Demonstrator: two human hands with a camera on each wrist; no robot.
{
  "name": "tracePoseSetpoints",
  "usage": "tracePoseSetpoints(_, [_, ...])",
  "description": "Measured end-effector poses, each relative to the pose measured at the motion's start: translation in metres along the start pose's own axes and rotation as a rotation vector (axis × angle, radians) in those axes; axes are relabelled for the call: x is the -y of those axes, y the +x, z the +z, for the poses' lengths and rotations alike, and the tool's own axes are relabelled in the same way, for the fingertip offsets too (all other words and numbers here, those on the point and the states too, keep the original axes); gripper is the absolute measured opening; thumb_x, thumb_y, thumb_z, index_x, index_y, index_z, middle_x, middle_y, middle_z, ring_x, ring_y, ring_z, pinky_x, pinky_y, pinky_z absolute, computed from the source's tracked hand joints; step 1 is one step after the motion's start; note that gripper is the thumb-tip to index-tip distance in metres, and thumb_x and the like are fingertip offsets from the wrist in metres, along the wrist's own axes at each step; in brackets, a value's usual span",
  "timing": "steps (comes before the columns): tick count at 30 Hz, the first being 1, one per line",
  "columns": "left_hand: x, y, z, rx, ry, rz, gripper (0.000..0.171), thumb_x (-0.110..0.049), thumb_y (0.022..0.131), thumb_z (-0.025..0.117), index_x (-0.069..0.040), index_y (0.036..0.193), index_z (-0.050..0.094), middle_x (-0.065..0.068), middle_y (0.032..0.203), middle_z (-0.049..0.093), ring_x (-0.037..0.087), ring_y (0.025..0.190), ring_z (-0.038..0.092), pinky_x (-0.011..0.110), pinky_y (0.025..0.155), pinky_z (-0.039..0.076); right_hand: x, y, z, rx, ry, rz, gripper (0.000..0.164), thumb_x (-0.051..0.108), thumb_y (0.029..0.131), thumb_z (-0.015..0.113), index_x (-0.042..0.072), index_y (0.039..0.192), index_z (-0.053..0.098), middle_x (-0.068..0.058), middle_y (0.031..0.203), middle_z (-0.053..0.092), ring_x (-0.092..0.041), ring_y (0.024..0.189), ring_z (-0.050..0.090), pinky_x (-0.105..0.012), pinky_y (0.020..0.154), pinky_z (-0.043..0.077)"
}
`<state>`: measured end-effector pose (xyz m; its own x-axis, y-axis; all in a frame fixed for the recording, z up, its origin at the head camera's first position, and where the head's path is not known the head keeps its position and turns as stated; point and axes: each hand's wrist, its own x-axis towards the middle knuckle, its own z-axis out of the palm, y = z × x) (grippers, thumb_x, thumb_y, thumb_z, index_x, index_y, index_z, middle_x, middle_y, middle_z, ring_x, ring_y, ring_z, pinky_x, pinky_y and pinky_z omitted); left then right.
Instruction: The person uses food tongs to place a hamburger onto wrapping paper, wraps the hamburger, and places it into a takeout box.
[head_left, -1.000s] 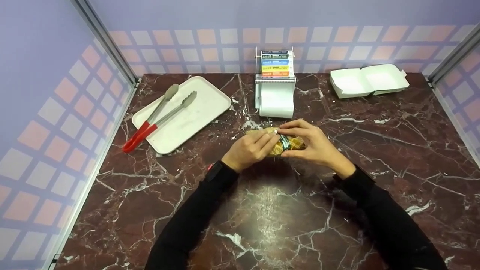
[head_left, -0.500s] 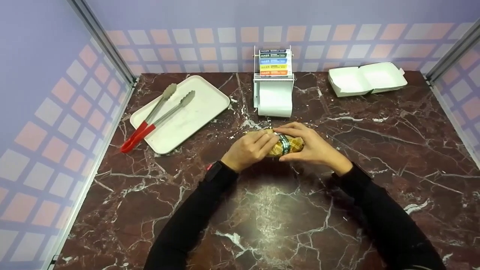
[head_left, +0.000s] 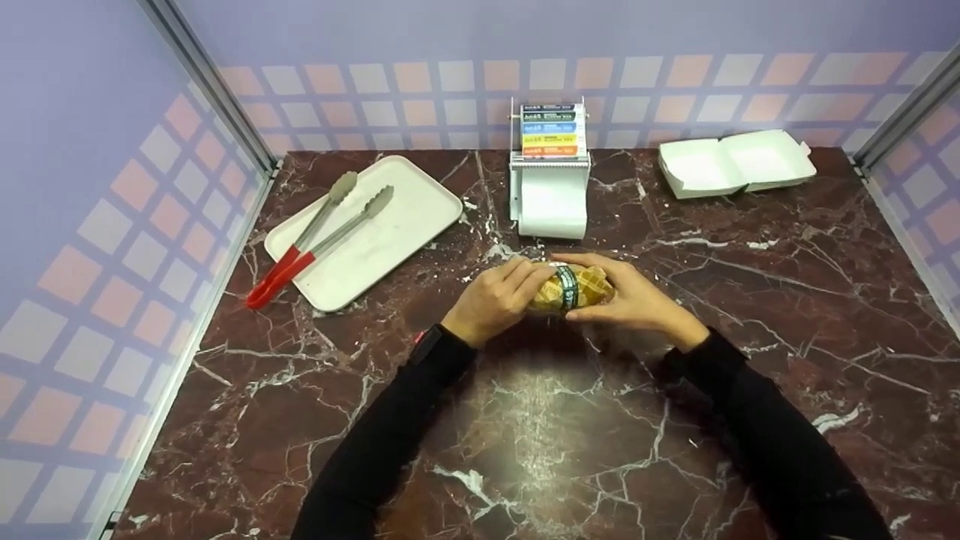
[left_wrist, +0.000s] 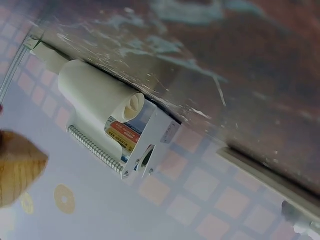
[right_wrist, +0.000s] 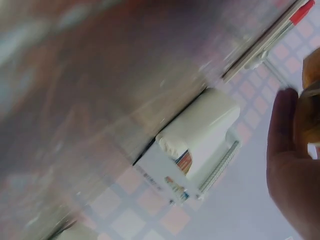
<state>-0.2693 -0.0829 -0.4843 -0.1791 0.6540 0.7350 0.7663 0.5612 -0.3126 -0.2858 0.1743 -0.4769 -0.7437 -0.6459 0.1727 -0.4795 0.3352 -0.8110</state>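
Between both hands is a rounded bundle (head_left: 589,286) wrapped in yellow-brown checked paper, with a dark green printed label (head_left: 567,286) banded across its middle. My left hand (head_left: 496,294) grips its left end, fingers over the top beside the label. My right hand (head_left: 637,296) holds the right part, thumb on the near side and fingers along the far side. In the left wrist view the paper-wrapped bundle (left_wrist: 21,170) shows at the left edge. The right wrist view has my right hand (right_wrist: 290,160) at the right edge, around the bundle. What is inside the wrapper is hidden.
Straight ahead stands a label dispenser (head_left: 553,202) with several coloured sticker rolls. Red-handled tongs (head_left: 300,251) lie across a white tray (head_left: 405,225) at the left. An opened white takeaway box (head_left: 701,166) is at the back right. White flecks lie on the marbled counter (head_left: 540,450).
My right fingertips have let go of a small white bit at the label's top and slid along the bundle's far side. My left fingers have shifted slightly, baring more of the wrapper.
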Motion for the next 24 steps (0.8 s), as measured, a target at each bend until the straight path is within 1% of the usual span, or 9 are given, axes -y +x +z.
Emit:
tracePoseSetpoints(3, [-0.0003, 0.0012, -0.0004, 0.05, -0.114, -0.079, 0.035, -0.009, 0.086, 0.078, 0.001, 0.117, 0.064, 0.009, 0.099, 0.069, 0.02, 0.088, 0.065, 0.025, 0.083, 0.061, -0.0031, -0.0024, -0.0041, 0.037, 0.037, 0.045, 0.079, 0.017, 0.082, 0.088, 0.014, 0.152, 0.051, -0.01, 0.146, 0.061, -0.025, 0.124, 0.063, -0.036, 0.104, 0.055])
tracePoseSetpoints(5, [-0.0003, 0.0025, -0.002, 0.095, -0.203, -0.146, 0.042, -0.011, 0.082, 0.082, 0.001, 0.118, 0.064, 0.009, 0.1, 0.068, 0.02, 0.09, 0.064, 0.027, 0.087, 0.06, -0.0043, -0.0029, -0.0059, 0.055, 0.046, 0.067, 0.073, 0.015, 0.083, 0.086, 0.01, 0.148, 0.053, -0.011, 0.141, 0.064, -0.024, 0.12, 0.065, -0.035, 0.104, 0.055])
tracePoseSetpoints(8, [-0.0001, 0.0033, -0.0045, 0.162, -0.329, -0.265, 0.05, -0.014, 0.078, 0.087, -0.001, 0.12, 0.063, 0.009, 0.105, 0.069, 0.022, 0.097, 0.064, 0.03, 0.096, 0.058, -0.0046, -0.0018, -0.0075, 0.079, 0.023, 0.088, 0.062, 0.018, 0.085, 0.085, 0.004, 0.139, 0.058, -0.012, 0.129, 0.07, -0.023, 0.111, 0.069, -0.039, 0.101, 0.057])
tracePoseSetpoints(10, [-0.0001, 0.0035, -0.0056, 0.193, -0.403, -0.339, 0.053, -0.015, 0.077, 0.088, -0.001, 0.121, 0.062, 0.009, 0.108, 0.069, 0.023, 0.1, 0.064, 0.032, 0.1, 0.056, -0.0048, -0.001, -0.0079, 0.095, 0.014, 0.097, 0.056, 0.02, 0.087, 0.084, 0.003, 0.134, 0.061, -0.012, 0.122, 0.072, -0.022, 0.106, 0.07, -0.043, 0.099, 0.058])
tracePoseSetpoints(11, [-0.0002, 0.0035, -0.0053, 0.21, -0.434, -0.366, 0.054, -0.016, 0.077, 0.089, -0.002, 0.121, 0.062, 0.009, 0.11, 0.069, 0.023, 0.102, 0.065, 0.033, 0.102, 0.055, -0.005, -0.0012, -0.008, 0.103, 0.018, 0.106, 0.054, 0.021, 0.087, 0.084, 0.003, 0.133, 0.061, -0.012, 0.12, 0.073, -0.022, 0.104, 0.07, -0.045, 0.097, 0.059])
tracePoseSetpoints(14, [-0.0004, 0.0037, -0.0042, 0.25, -0.505, -0.404, 0.057, -0.021, 0.078, 0.089, -0.001, 0.123, 0.061, 0.009, 0.114, 0.069, 0.024, 0.106, 0.065, 0.033, 0.105, 0.054, -0.0052, -0.002, -0.0085, 0.131, 0.029, 0.125, 0.052, 0.022, 0.089, 0.082, 0.003, 0.133, 0.062, -0.011, 0.12, 0.073, -0.022, 0.103, 0.071, -0.046, 0.098, 0.058])
tracePoseSetpoints(18, [-0.0002, 0.0037, -0.0027, 0.284, -0.577, -0.441, 0.063, -0.026, 0.078, 0.091, 0.0, 0.126, 0.061, 0.01, 0.119, 0.07, 0.024, 0.109, 0.066, 0.032, 0.106, 0.053, -0.0039, -0.0035, -0.0093, 0.154, 0.031, 0.163, 0.048, 0.027, 0.092, 0.079, 0.005, 0.132, 0.064, -0.01, 0.117, 0.074, -0.022, 0.1, 0.071, -0.04, 0.096, 0.059])
tracePoseSetpoints(21, [0.0001, 0.0038, -0.003, 0.309, -0.636, -0.505, 0.068, -0.03, 0.076, 0.092, -0.001, 0.128, 0.06, 0.01, 0.121, 0.07, 0.024, 0.11, 0.066, 0.033, 0.105, 0.054, -0.0037, -0.0037, -0.0097, 0.174, 0.055, 0.195, 0.045, 0.03, 0.095, 0.075, 0.005, 0.131, 0.064, -0.011, 0.111, 0.075, -0.029, 0.091, 0.073, -0.04, 0.087, 0.062])
tracePoseSetpoints(24, [0.0005, 0.004, -0.0043, 0.345, -0.706, -0.585, 0.072, -0.032, 0.074, 0.094, -0.003, 0.131, 0.06, 0.01, 0.122, 0.069, 0.023, 0.107, 0.066, 0.033, 0.1, 0.055, -0.0046, -0.0037, -0.0104, 0.197, 0.089, 0.218, 0.044, 0.031, 0.099, 0.07, 0.003, 0.132, 0.062, -0.014, 0.107, 0.074, -0.036, 0.082, 0.072, -0.044, 0.078, 0.064])
